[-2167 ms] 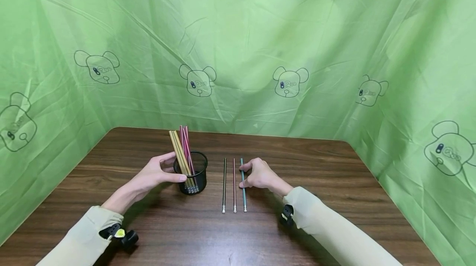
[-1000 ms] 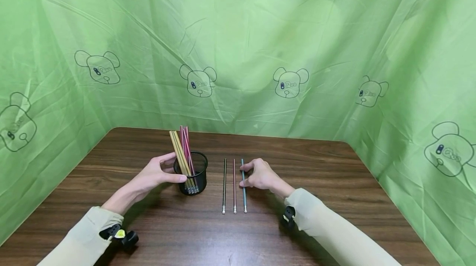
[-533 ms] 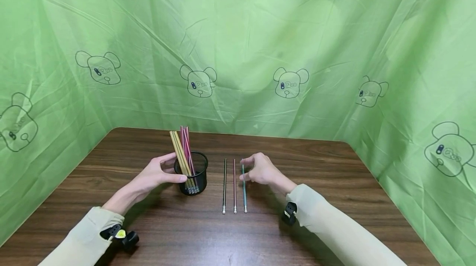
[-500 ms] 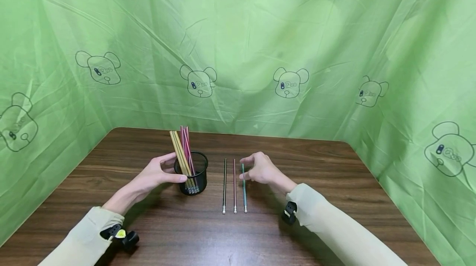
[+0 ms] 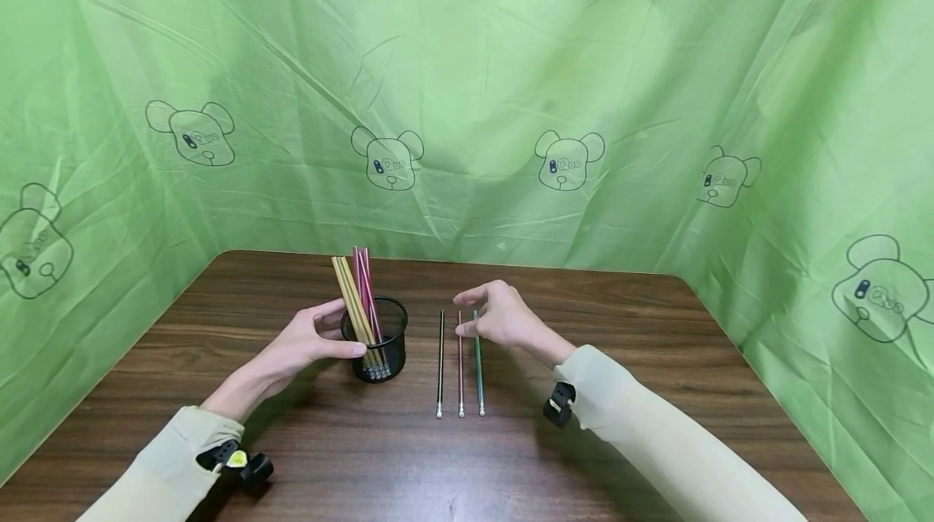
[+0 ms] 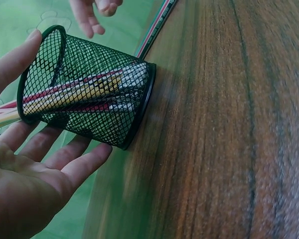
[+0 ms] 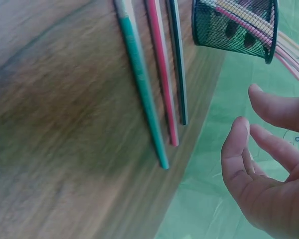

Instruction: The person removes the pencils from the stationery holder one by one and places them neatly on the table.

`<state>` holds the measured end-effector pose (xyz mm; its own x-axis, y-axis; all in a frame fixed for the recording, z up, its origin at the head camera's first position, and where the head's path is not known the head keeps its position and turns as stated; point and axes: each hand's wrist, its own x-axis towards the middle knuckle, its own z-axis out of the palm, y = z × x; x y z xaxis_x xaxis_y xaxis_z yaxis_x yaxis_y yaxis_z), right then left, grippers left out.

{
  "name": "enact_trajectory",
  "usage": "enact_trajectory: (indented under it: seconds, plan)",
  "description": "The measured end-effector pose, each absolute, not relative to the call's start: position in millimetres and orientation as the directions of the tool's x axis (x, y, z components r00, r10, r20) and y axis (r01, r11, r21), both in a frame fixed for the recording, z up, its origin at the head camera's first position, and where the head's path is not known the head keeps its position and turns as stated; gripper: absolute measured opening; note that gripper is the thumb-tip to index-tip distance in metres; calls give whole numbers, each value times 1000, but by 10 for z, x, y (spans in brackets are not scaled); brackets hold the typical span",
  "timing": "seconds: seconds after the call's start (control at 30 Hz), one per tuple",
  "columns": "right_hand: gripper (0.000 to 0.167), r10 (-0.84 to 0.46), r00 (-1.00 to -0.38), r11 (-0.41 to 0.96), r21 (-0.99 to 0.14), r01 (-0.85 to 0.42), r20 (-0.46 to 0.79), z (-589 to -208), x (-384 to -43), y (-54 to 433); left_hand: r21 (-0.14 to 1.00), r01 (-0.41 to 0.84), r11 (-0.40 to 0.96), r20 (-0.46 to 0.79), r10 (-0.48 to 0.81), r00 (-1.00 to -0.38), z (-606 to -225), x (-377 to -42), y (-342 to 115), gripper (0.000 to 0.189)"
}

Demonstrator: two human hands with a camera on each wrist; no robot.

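My left hand (image 5: 295, 344) holds a black wire-mesh pencil cup (image 5: 396, 352), with thumb and fingers around its left side. Several yellow pencils (image 5: 346, 283) and dark pink pencils (image 5: 366, 271) lean in it, silver ends down, as the left wrist view (image 6: 92, 97) of the mesh confirms. A black pencil (image 5: 440, 368), a pink pencil (image 5: 460, 376) and a teal pencil (image 5: 479, 376) lie side by side right of the cup. Above their far ends hovers my right hand (image 5: 505, 319), fingers loosely bent, nothing between thumb and fingertips; the right wrist view shows it apart from the pencils.
Everything stands on a dark wood table (image 5: 350, 457) with rounded far corners. Green cloth (image 5: 481, 60) printed with bear outlines hangs behind and on both sides. Each wrist wears a dark camera band, one visible at the left wrist (image 5: 251, 469).
My right hand has let go of the teal pencil, lifted, and moved away toward the far side and slightly left. The left hand and the pencil cup have stayed put.
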<state>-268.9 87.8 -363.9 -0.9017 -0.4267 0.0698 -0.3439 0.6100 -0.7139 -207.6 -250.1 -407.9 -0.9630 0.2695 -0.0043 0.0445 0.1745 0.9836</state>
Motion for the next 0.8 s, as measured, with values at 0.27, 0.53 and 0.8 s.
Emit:
enact_trajectory:
  seconds: [0.27,0.53,0.8]
  plan:
    - [44,-480,-873,564,-734,-378,80,-3501,-2693,724,983,56,174,7,270,-963,-4064,-2073,-2493,94]
    - [43,-534,-839,518,-742,-425,108,-3413,-2681,569,983,52,174,2,272,-962,-4065,-2069,-2496,94]
    - [42,-568,-809,489,-730,-477,148,-3347,-2669,401,983,30,181,-19,265,-964,-4085,-2089,-2497,94]
